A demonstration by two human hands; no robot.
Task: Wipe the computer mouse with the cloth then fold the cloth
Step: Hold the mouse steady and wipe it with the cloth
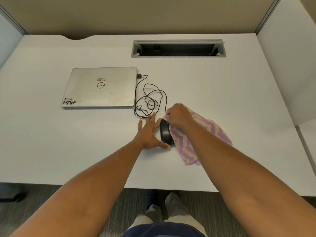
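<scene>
With the left hand (149, 132) spread flat against the mouse (165, 132) near the desk (51, 142) centre and the right hand (177, 117) pinching the cloth (201, 134) at its 3 o'clock side, a hard wipe could tug the tangled cord (150, 100) at 11 o'clock.

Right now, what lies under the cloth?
The cloth drapes over the right side of the black mouse and the desk. The covered part of the mouse is hidden.
</scene>
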